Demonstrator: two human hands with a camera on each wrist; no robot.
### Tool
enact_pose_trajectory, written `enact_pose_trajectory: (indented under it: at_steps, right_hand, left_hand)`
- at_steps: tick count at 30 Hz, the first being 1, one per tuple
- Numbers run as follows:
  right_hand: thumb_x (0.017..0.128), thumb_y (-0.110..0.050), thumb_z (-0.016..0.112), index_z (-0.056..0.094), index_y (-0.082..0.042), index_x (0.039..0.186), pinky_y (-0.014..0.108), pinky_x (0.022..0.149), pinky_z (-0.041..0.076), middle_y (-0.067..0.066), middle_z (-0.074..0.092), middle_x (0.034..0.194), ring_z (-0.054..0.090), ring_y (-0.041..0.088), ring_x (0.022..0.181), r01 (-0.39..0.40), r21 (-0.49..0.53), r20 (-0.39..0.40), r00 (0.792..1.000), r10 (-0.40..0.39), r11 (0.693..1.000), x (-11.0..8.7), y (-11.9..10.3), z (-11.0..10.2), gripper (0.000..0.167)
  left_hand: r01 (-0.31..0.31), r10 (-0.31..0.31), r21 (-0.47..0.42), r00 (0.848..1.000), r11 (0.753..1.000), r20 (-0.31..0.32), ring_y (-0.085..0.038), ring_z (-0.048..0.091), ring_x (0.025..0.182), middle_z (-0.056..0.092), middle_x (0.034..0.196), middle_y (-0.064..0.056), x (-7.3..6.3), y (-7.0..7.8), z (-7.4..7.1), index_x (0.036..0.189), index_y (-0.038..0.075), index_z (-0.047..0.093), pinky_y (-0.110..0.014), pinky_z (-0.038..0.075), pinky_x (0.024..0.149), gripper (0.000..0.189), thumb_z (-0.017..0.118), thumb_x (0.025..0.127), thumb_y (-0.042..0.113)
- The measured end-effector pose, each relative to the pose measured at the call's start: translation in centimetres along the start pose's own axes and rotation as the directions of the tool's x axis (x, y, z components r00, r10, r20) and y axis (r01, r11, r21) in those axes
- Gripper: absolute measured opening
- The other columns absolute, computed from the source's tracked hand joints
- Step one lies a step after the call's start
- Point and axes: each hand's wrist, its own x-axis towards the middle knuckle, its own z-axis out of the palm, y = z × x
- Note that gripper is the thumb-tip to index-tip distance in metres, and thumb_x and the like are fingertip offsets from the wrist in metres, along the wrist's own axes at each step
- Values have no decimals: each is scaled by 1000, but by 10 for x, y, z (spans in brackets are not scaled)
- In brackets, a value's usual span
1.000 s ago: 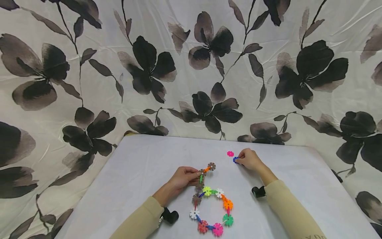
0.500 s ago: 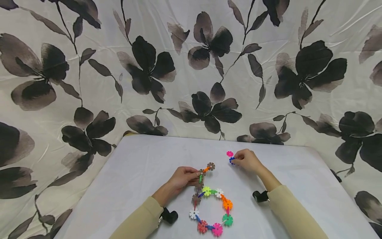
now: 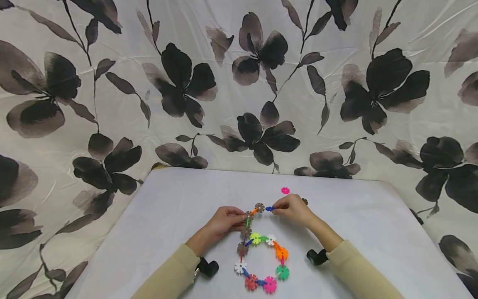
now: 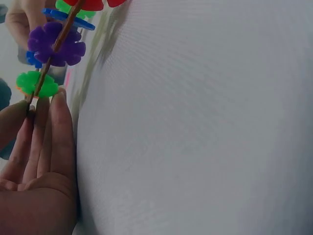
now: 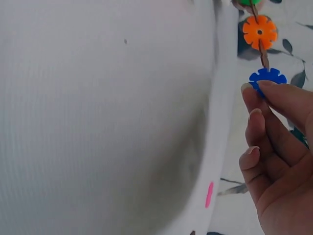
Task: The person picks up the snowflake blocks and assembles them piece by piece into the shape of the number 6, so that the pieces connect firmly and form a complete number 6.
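In the head view, notched plastic flower discs form a closed ring [image 3: 282, 272] with a tail of brown, green and orange discs. My left hand [image 3: 223, 224] pinches a brown disc [image 3: 248, 215] in that tail. In the left wrist view, its thumb and fingertips meet beside a green disc [image 4: 38, 84]. My right hand [image 3: 293, 209] pinches a blue disc [image 3: 269, 209] between thumb and index finger. The blue disc is close to the brown disc [image 3: 259, 207] at the tail's end; whether they touch I cannot tell. An orange disc [image 5: 259, 32] sits behind that brown one.
A loose pink disc [image 3: 285, 190] lies beyond my right hand. A dark brownish disc [image 3: 304, 202] shows partly behind that hand. The white table [image 3: 186, 182] ends at a floral cloth [image 3: 209, 95]. Black wrist devices [image 3: 207, 267] hang below both forearms.
My right hand has brought the blue disc left and nearer, from beside the pink disc to the tail's end. The dark disc has come into view. My left hand keeps its pinch.
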Motion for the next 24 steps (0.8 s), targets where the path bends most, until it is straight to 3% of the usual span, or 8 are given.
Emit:
enact_pose_trajectory:
  at_steps: [8,15,24]
  right_hand:
    - [90,-6,77,81,-1,98,23,73,57,6,78,91,69,11,81,7,-17,-27,1000,-7,1000,5,-3,9,10]
    - [90,-7,78,81,-1,98,23,71,58,7,78,91,70,12,80,-1,7,-37,999,1,1000,7,-3,11,10]
    - [90,-6,78,81,-2,97,23,70,57,4,78,90,67,9,77,14,-5,-37,999,-14,1000,9,-5,12,9]
  left_hand:
    - [22,-23,15,999,1000,33,-17,73,88,76,106,-18,1,2,-5,117,-8,65,-34,62,79,21,66,99,3]
    - [-3,0,81,999,997,40,-14,69,89,68,113,-13,8,4,-1,128,-6,64,-32,61,82,31,54,108,15]
    - [-25,25,150,1000,988,-3,-14,65,78,71,101,-8,22,5,5,119,0,72,-30,60,72,26,58,106,17]
